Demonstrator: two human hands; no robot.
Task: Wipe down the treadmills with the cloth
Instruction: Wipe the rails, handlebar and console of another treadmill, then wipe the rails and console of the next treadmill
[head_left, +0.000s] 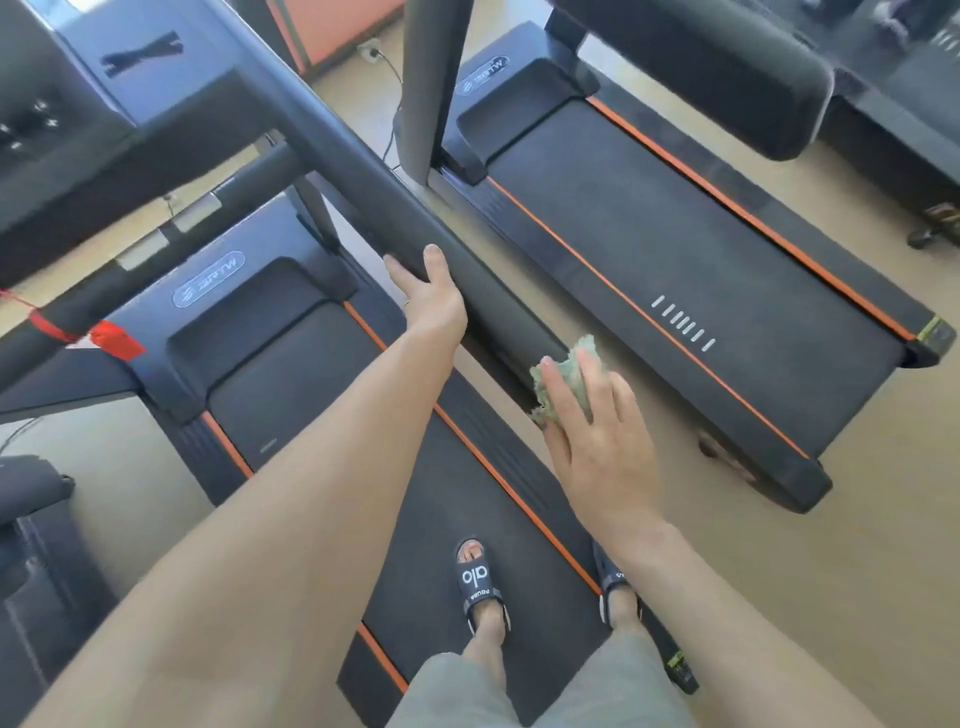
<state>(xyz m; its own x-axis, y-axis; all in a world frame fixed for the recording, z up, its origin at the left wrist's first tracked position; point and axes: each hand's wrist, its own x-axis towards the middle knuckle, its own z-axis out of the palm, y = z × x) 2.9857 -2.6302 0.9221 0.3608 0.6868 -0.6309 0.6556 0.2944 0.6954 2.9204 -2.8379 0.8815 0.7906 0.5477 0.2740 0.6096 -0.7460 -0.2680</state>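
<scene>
I stand on the belt of a black treadmill (311, 374) with orange side stripes. Its right handrail (363, 171) runs diagonally from the console down to the middle of the view. My left hand (431, 301) rests on the rail, thumb on top and fingers curled round its near side. My right hand (592, 426) lies flat with straight fingers on a crumpled pale green cloth (563, 371), pressing it against the lower end of the rail. Most of the cloth is hidden under my fingers.
A second treadmill (675, 260) stands parallel on the right, with its upright post (431, 88) close to the rail. A red tag (111, 338) hangs from the front crossbar. More dark equipment sits at the far left and top right. Tan floor lies between the machines.
</scene>
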